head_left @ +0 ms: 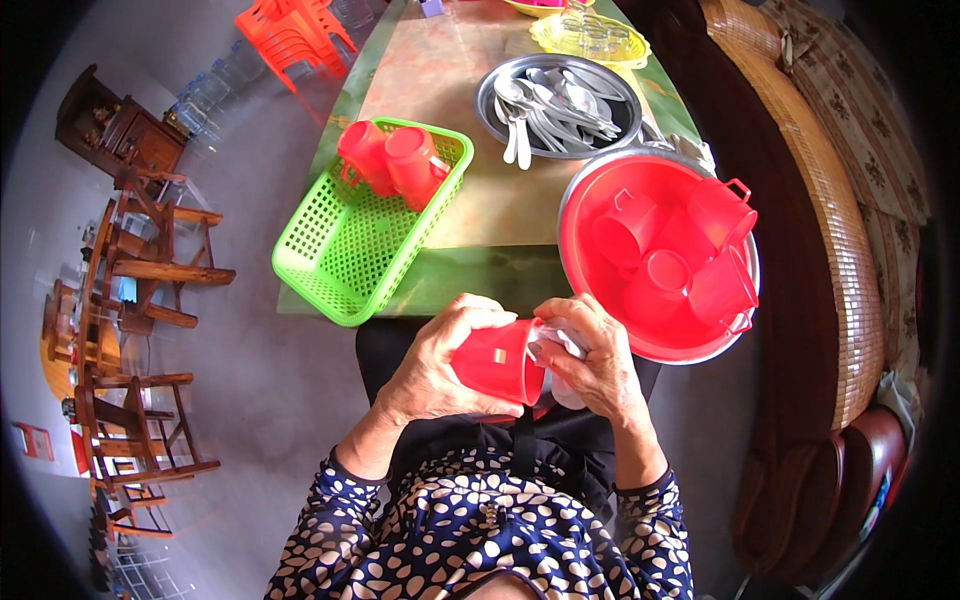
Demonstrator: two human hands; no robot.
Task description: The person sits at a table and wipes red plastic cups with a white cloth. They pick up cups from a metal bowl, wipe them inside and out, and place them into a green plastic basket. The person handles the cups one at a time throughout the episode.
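Red cup (497, 360) is held right in front of the body, just off the near edge of the bench (440, 80), lying on its side with its long axis running left-right and the mouth facing right. Left hand (440, 365) has a closed grip wrapped round the cup's body. Right hand (595, 360) is closed on a white cloth (560, 345) pressed at the cup's mouth, so it's the one nearer the opening. Just to the far right sits a red basin (600, 190) with more red cups; far left, a green basket (350, 250) with two cups in it.
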